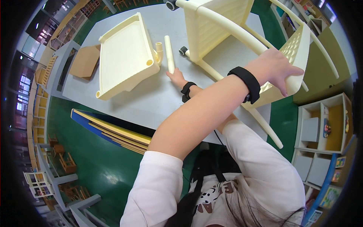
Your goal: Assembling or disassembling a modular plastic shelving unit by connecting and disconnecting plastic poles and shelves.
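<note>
My arms are crossed, the left one passing over the right. A cream plastic trolley frame [230,28] with basket-like shelves and dark caster wheels lies tipped on the table at the upper right. On its thick tube, at the right end, my left hand [275,70] is closed. Reaching under the left arm, my right hand [177,78] grips the lower end of a short, straight cream tube [169,53]. Just left of that tube is a cream rectangular tray [124,55] with round corner sockets. A short curved tube piece [159,48] sits at its right corner.
The pale grey table [140,109] bears everything. A brown cardboard piece [85,62] lies beyond the tray's left side. Blue and yellow boards [109,130] lean at the table's near edge. A white shelf unit [321,125] stands right; small wooden chairs [68,162] are on the green floor.
</note>
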{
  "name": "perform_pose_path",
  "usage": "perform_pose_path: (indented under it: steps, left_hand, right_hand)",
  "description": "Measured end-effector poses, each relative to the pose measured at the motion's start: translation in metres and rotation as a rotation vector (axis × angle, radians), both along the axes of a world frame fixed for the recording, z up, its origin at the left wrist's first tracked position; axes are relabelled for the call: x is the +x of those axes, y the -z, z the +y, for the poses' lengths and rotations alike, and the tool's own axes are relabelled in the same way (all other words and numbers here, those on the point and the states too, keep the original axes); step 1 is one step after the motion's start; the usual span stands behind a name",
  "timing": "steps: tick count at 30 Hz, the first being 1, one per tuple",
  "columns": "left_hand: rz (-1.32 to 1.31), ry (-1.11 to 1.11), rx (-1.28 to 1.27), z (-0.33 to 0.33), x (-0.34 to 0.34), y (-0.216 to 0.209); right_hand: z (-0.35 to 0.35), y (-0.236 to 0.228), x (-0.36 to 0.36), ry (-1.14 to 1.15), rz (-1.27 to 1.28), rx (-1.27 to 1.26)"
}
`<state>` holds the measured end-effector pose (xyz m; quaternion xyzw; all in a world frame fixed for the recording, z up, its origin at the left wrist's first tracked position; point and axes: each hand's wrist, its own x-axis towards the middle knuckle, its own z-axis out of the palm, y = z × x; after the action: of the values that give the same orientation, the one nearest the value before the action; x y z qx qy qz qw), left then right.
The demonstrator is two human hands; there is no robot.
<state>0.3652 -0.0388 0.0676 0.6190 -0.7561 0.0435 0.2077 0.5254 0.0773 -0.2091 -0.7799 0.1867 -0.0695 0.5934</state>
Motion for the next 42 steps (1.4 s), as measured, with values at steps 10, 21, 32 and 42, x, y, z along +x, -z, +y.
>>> perform_pose_path:
  steps: [10,21,32,42]
  left_hand:
    - [-0.004,-0.032,0.040,0.000,-0.010,-0.006]
    - [-0.067,-0.056,0.023,0.004,0.006,0.002]
    - [-0.044,-0.125,0.169,-0.001,-0.011,-0.008]
    - [0.027,-0.152,0.247,0.001,-0.014,-0.009]
  right_hand:
    - [-0.012,-0.007,0.020,-0.432,0.004,-0.238]
    - [-0.042,-0.100,-0.271,-0.541,-0.215,-0.367]
    - [-0.290,-0.035,-0.478,-0.306,0.712,0.089]
    - [-0.268,-0.018,-0.488,-0.195,0.610,0.427]
